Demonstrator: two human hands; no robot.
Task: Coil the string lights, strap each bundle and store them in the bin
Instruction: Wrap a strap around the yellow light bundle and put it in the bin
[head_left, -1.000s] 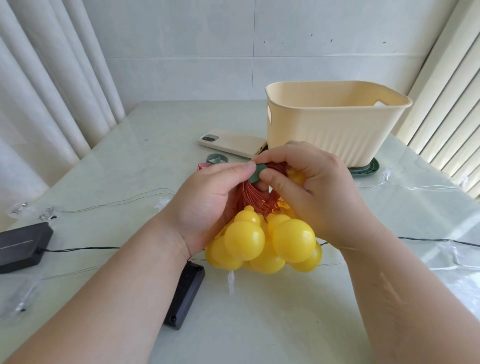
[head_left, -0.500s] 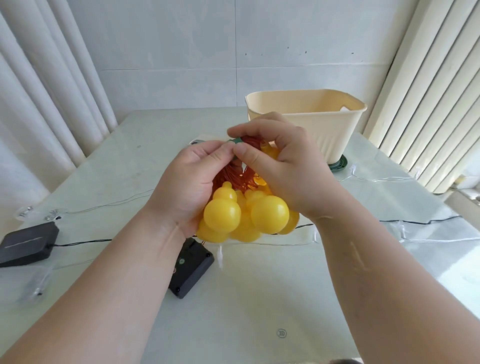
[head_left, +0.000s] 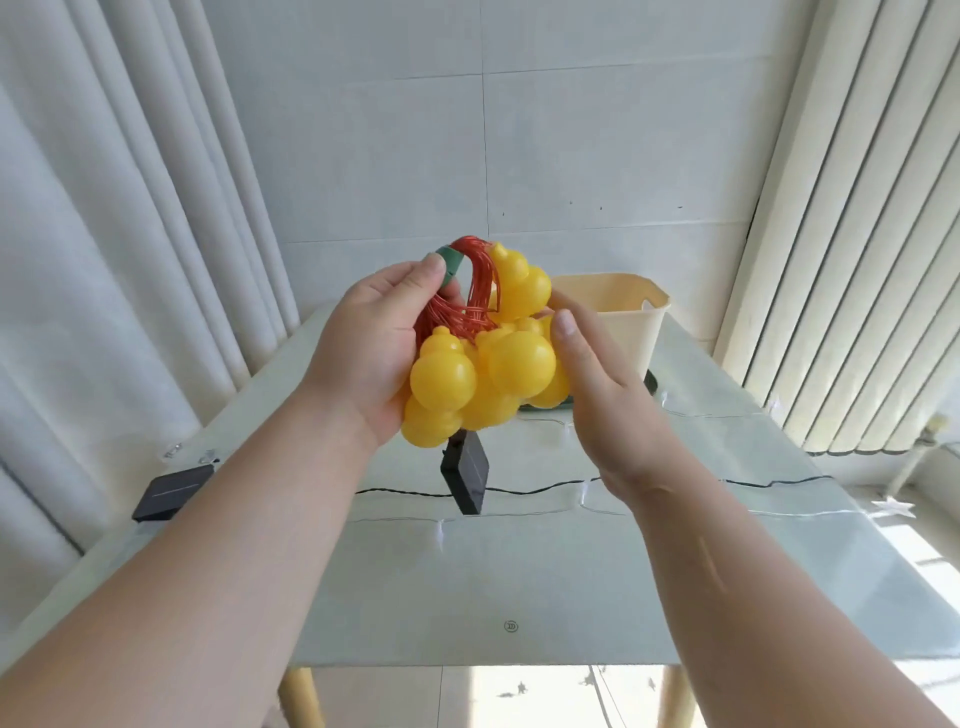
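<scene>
So, the left hand (head_left: 371, 345) has the bundle (head_left: 483, 364) of yellow gourd-shaped bulbs gripped and lifted above the table (head_left: 519, 571). Its fingers are curled round the near side and the thumb is pressing on the green strap (head_left: 451, 264) up top. The orange wire (head_left: 470, 291) loops out from under that strap and down into the bulbs. The right hand (head_left: 597, 384) isn't grabbing anything, it's just flat with fairly straight fingers against the right side of the bundle. The bin (head_left: 628, 322) sits at the far end of the table, behind the bundle. A black box (head_left: 467, 478) sits tilted just under the bulbs; can't tell if it's dangling or resting on the table. A dark cable (head_left: 545, 488) runs across the table behind it, and another box (head_left: 174, 491) sits at the left edge.
</scene>
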